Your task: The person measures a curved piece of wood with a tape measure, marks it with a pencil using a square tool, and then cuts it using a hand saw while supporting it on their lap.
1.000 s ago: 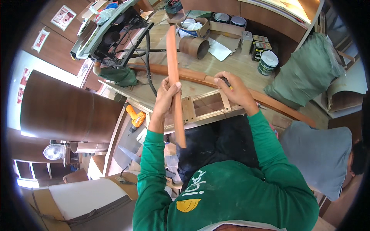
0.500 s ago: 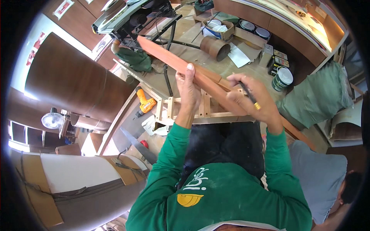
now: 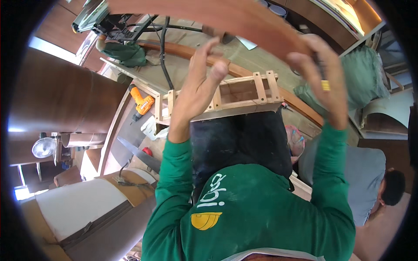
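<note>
Head cam: I've got the long reddish wood strip up high, running left to right, both hands under it. My left hand pinches its lower edge mid-length, my right hand wraps its right end plus a pencil, wooden frame on the bench below

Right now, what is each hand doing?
Left hand: pressed against the long reddish-brown wooden strip, fingers loosely curled.
Right hand: grip on the same strip, also holding a pencil.

Round tins at bench's far edge, top; no labels, signs or screens legible.
</note>
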Demonstrator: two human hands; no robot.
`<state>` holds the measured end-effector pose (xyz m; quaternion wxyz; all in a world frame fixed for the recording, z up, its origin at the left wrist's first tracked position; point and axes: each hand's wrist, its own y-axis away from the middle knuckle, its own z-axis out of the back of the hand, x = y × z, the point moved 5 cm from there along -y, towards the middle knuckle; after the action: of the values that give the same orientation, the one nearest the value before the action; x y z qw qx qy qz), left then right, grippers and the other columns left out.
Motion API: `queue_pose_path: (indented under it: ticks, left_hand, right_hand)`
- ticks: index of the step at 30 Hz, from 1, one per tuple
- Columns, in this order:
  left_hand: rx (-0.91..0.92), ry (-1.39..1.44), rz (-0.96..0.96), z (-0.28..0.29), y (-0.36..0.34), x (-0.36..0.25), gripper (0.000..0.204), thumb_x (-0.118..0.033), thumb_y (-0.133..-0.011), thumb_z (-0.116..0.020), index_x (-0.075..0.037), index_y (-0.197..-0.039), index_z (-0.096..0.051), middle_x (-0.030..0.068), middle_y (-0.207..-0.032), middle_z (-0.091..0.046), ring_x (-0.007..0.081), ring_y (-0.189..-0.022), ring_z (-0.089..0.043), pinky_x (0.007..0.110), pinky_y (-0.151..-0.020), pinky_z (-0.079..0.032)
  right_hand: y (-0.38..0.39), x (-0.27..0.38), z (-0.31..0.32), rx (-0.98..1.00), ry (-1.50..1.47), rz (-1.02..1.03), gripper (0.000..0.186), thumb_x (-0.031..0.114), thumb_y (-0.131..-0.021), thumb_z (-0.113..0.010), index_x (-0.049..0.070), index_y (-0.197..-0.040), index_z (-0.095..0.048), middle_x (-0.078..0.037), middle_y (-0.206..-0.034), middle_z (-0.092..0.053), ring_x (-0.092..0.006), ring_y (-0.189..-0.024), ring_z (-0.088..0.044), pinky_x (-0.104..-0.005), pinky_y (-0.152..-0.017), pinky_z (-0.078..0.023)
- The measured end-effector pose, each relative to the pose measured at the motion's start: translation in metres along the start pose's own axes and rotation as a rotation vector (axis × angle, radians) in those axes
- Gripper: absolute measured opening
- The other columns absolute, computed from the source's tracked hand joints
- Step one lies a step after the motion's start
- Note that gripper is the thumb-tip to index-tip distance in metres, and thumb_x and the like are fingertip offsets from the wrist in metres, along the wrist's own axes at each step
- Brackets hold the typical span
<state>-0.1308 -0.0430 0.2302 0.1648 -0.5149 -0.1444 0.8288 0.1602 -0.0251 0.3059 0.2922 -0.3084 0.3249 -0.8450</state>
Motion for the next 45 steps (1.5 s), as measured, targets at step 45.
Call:
queue_pose_path:
  ticks: [45]
  left_hand:
    - [0.484,-0.594,0.316,-0.011,0.020,0.112,0.049,-0.010,-0.087,-0.079,-0.012,-0.135,-0.069,0.0168,-0.102,-0.076,0.0389,-0.099,-0.076,0.043,-0.084,-0.059]
  right_hand:
    - [0.105,-0.119,-0.006,0.124,0.232,-0.261,0.054,0.034,-0.093,-0.080,0.014,-0.140,-0.063,-0.009,-0.113,-0.070,-0.0284,-0.119,-0.066,-0.0433,-0.101,-0.047]
